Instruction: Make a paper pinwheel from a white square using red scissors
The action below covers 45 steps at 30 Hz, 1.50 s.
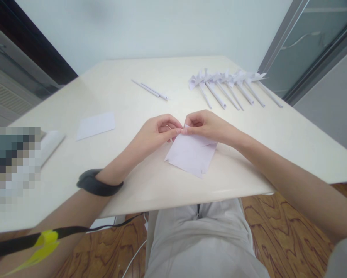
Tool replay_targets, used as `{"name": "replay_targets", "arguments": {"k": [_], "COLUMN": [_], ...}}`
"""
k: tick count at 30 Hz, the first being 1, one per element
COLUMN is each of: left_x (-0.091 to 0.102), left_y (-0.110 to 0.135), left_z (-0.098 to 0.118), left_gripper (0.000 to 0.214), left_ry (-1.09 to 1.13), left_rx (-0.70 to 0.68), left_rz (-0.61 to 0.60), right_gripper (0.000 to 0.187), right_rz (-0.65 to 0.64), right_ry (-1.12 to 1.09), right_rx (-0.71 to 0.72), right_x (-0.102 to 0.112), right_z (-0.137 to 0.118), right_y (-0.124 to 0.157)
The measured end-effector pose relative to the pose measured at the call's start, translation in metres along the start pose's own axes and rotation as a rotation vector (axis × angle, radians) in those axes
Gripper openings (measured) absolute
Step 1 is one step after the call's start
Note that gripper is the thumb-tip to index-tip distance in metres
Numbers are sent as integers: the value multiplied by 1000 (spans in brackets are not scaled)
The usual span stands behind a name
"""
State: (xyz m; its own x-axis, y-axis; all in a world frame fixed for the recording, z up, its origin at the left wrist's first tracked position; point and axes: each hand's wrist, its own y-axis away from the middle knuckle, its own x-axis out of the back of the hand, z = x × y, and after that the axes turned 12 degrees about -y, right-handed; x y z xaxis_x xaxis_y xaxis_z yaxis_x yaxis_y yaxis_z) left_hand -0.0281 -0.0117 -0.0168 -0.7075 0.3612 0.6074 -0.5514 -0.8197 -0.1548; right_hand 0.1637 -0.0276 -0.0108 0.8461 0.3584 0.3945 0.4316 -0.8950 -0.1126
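A square sheet of white paper (192, 152) lies near the front edge of the table, with small slits or tears at its corners. My left hand (166, 129) pinches the sheet's far corner between thumb and fingertip. Right beside it, my right hand (203, 122) pinches the same corner, so the fingertips of both hands meet there. The exact fold between the fingertips is hidden. A black band (99, 183) circles my left wrist.
Several paper pinwheels (228, 83) on rolled sticks lie in a row at the back right. Two rolled paper sticks (150, 89) rest at the back middle. A flat paper sheet (96, 125) lies to the left, near a blurred-out object (11, 166). A black strap (75, 229) crosses the lower left.
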Motion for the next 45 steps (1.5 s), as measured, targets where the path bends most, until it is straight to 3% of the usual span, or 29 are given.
{"name": "replay_targets", "arguments": {"k": [45], "left_x": [2], "left_y": [0], "left_z": [0], "left_gripper": [12], "left_ry": [0], "left_rx": [-60], "left_rz": [-3], "right_gripper": [27], "right_rz": [41], "right_ry": [0], "right_rx": [55], "right_x": [-3], "right_z": [-2], "right_y": [2]}}
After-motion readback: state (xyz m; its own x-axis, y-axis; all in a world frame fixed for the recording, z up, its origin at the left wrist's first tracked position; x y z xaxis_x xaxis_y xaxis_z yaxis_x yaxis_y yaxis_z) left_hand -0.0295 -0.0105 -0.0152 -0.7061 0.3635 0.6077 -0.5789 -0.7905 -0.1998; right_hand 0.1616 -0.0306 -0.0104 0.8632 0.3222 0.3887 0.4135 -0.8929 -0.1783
